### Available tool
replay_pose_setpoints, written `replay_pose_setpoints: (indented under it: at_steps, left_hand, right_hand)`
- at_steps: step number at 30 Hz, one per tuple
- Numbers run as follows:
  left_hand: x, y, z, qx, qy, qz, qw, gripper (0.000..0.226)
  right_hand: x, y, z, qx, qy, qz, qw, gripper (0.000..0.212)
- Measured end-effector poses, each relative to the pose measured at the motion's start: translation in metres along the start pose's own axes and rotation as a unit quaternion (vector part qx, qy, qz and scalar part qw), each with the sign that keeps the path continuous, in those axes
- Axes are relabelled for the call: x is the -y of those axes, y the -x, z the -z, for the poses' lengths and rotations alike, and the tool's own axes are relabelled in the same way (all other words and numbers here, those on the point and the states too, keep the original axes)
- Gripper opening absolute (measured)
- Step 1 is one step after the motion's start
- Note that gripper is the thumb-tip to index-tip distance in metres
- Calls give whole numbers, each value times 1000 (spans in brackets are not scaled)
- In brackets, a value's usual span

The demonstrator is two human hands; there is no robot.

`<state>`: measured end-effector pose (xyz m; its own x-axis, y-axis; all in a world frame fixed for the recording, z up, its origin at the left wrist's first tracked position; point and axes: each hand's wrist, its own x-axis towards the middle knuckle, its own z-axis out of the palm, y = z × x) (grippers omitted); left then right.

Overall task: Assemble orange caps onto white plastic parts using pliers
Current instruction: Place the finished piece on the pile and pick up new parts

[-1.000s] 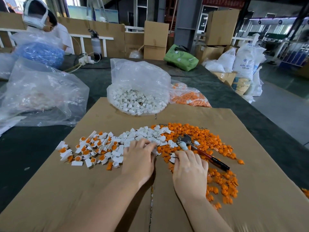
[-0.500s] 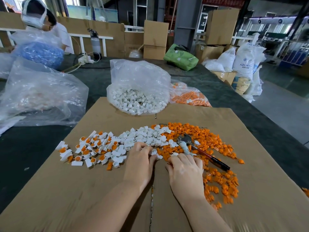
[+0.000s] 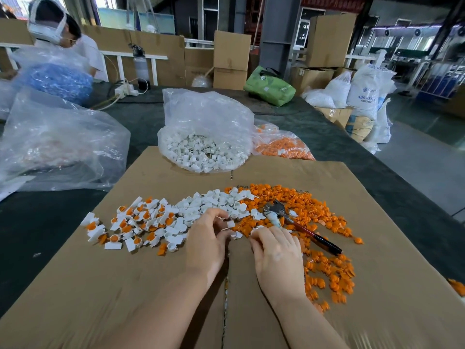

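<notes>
My left hand (image 3: 206, 238) rests on the cardboard sheet (image 3: 125, 285), thumb and fingers pinched on a small white plastic part (image 3: 230, 224). My right hand (image 3: 276, 250) lies close beside it, fingers curled down at the edge of the piles; their tips are hidden. The pliers (image 3: 276, 212) lie on the orange caps (image 3: 307, 207), dark handle pointing right, pale handle just beyond my right fingers. Loose white parts (image 3: 214, 202) spread in the middle. Capped white parts (image 3: 141, 220) lie to the left.
A clear bag of white parts (image 3: 203, 152) and a bag of orange caps (image 3: 284, 149) stand behind the cardboard. A large crumpled plastic bag (image 3: 50, 147) sits at the left. Another person (image 3: 57, 26) works at the far left. The table edge drops off to the right.
My right hand has slid slightly left, off the pliers' handle and closer to my left hand. My left hand has closed its fingers on a white part. The pliers have not moved.
</notes>
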<state>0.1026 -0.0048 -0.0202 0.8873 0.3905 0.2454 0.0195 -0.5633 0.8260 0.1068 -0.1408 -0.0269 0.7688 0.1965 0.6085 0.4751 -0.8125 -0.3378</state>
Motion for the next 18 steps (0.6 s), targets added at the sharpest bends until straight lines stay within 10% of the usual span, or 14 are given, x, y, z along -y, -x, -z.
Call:
replay_pose_setpoints:
  at_steps: [18]
  left_hand:
    - [-6, 15, -2, 31, 101, 8, 994, 25]
  right_hand:
    - [3, 1, 5, -35, -95, -31, 994, 18]
